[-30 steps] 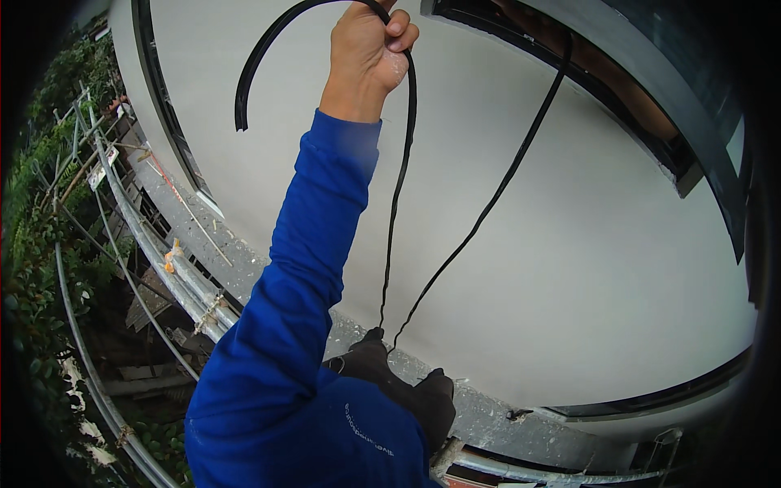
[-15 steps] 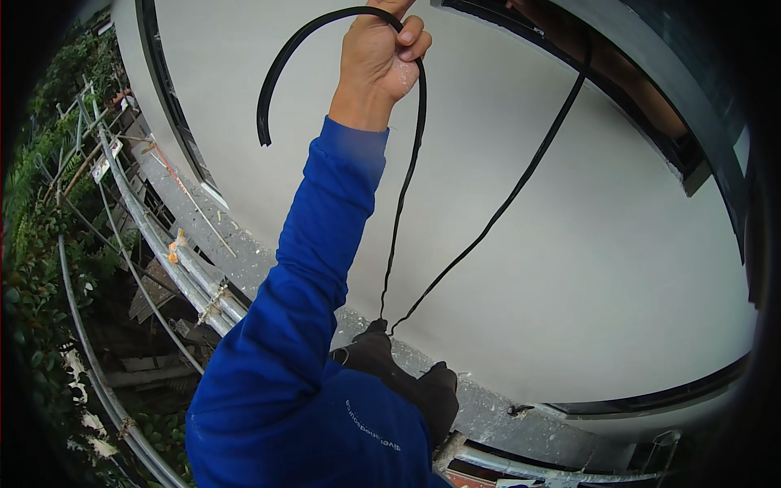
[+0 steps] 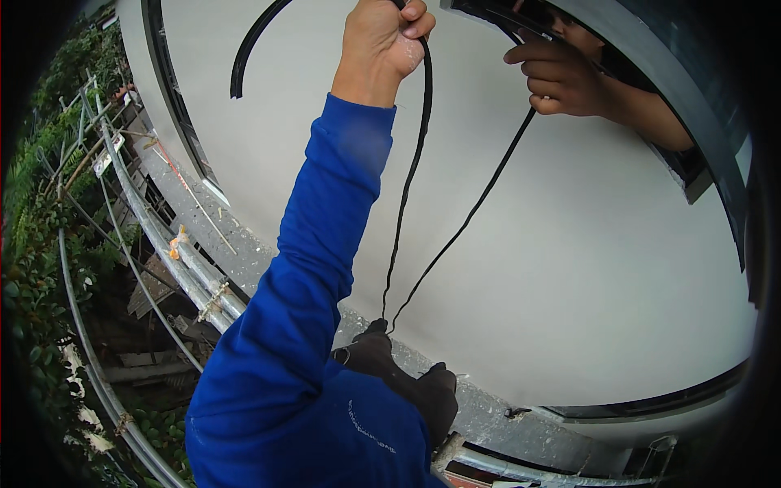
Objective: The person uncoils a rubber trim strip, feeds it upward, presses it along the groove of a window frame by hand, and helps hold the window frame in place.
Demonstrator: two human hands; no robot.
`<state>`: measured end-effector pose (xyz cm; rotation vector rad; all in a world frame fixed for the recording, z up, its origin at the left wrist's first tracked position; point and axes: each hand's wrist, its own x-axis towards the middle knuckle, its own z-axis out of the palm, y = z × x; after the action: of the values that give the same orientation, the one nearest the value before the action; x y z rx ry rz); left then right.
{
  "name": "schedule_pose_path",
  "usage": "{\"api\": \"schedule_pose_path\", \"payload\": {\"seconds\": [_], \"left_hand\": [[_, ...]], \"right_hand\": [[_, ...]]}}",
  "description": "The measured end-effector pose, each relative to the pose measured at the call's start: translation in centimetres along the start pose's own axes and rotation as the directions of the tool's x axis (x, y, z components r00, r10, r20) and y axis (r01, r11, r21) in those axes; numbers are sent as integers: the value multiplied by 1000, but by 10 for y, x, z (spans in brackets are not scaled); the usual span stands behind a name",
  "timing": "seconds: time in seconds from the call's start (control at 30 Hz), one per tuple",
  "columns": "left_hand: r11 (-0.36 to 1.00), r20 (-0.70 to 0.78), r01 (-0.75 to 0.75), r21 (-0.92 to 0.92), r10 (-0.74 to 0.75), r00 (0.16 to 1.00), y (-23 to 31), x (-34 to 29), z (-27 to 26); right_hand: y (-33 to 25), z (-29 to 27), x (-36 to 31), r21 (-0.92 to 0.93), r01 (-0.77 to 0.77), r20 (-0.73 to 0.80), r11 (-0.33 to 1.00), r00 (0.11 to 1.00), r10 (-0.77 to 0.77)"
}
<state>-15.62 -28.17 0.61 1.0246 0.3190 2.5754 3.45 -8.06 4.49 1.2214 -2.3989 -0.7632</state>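
Left hand (image 3: 381, 45) is raised high against the pale wall (image 3: 586, 244), fist clenched around a black rubber strip (image 3: 411, 175); my blue sleeve (image 3: 313, 268) runs up to it from the lower edge. One end of the strip curls over my fist and arcs out to the left, while the rest hangs in a long loop down to my dark shoes (image 3: 407, 378) and climbs back up to my right hand (image 3: 561, 77), whose fingers curl at the dark window frame (image 3: 700, 122), holding the strip there as far as I can tell. Scaffold tubes (image 3: 195, 276) and greenery lie far below. I judge the slack loop could snag under my feet, or slip from my grasp and drop past the scaffold.
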Motion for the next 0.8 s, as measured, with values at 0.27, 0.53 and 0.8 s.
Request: {"api": "schedule_pose_path", "payload": {"seconds": [0.27,0.53,0.8], "left_hand": [[987,-58,28,-160,-37,998,24,-5,-14],[978,-24,51,-203,-57,998,26,-5,-18],[986,58,22,-165,-13,998,15,-3,-10]], "right_hand": [[23,23,-7,41,256,261,966,930,-258],[71,3,-6,-607,436,-301,665,648,-700],[70,12,-19,-582,467,-335,666,608,-720]]}}
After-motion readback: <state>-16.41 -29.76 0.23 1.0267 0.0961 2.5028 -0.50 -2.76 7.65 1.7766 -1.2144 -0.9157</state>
